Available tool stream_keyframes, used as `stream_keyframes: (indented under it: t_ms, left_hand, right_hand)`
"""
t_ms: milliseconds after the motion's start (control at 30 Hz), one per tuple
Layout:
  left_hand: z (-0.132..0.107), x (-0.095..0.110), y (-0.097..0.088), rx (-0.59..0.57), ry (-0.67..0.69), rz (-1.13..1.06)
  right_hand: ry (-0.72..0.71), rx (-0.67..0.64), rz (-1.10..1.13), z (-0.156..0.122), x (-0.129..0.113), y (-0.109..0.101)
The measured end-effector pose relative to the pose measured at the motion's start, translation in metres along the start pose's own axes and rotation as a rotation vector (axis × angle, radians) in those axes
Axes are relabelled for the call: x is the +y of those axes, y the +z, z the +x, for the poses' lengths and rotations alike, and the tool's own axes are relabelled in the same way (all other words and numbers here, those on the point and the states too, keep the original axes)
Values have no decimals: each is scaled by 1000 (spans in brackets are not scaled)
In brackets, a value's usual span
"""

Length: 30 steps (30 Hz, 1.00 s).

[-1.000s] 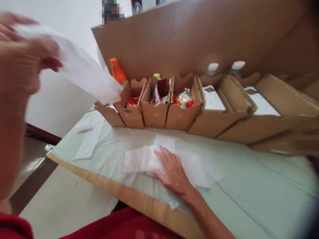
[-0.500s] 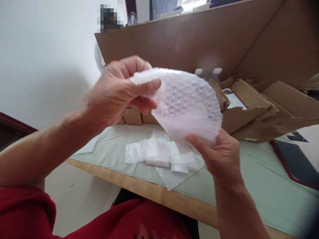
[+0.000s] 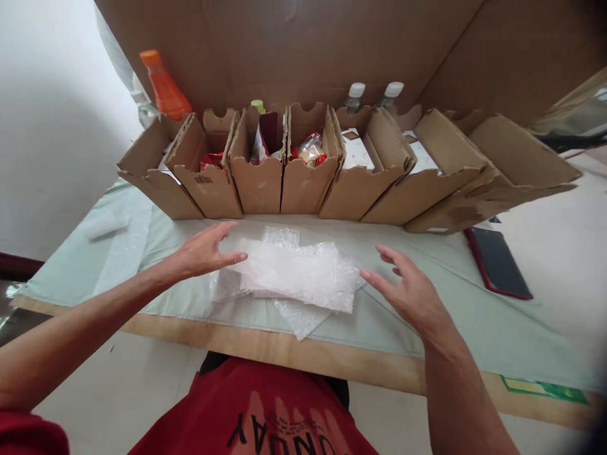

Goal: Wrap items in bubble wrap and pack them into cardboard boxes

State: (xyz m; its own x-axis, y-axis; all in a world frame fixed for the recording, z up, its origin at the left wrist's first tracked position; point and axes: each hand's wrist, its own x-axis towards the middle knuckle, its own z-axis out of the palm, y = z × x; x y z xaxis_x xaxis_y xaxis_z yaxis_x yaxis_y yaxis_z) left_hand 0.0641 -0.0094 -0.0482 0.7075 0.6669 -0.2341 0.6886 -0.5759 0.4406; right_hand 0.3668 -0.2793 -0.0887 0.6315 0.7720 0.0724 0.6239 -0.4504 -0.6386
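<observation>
From my end of the feed I've got the left hand (image 3: 206,251) by one end of the wrap (image 3: 298,275) and the right hand (image 3: 408,287) by the other. Both are loose, fingers spread and holding nothing. The left thumb overlaps the end of the top sheet from where I'm looking, and I honestly can't tell if it's touching. Same with the right: thumb and fingertips are right beside the far end, contact or not I can't say.

The wrap is flat on the green cloth (image 3: 474,335), roughly in the middle, just in front of the boxes. One long whitish sheet lies on top, and clear bubbly pieces stick out from under it at the back, the left and the front. There's also a separate strip (image 3: 126,240) off to the left, with a small rolled bit (image 3: 107,225) by it.

The boxes (image 3: 303,193) make a row of seven, tops open, red packets (image 3: 310,151) in the fourth and a white carton (image 3: 356,150) in the fifth. Behind them I see an orange bottle (image 3: 165,88) leaning at the left and two white caps (image 3: 356,90) further right. A dark tablet (image 3: 500,262) with a red edge lies on the right.
</observation>
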Motion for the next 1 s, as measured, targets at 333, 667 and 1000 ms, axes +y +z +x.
stream_keyframes:
  t_ms: [333,667,1000]
  left_hand:
    - [19,56,86,-155,227,166]
    - [-20,51,67,274,395,-255]
    - [-110,-64,-13,727,-164,-568]
  right_hand:
    - [-105,-63,147,-47,-24,78]
    - [-99,62,553,-45,-96,84]
    - [-737,-330,560,31,-268,148]
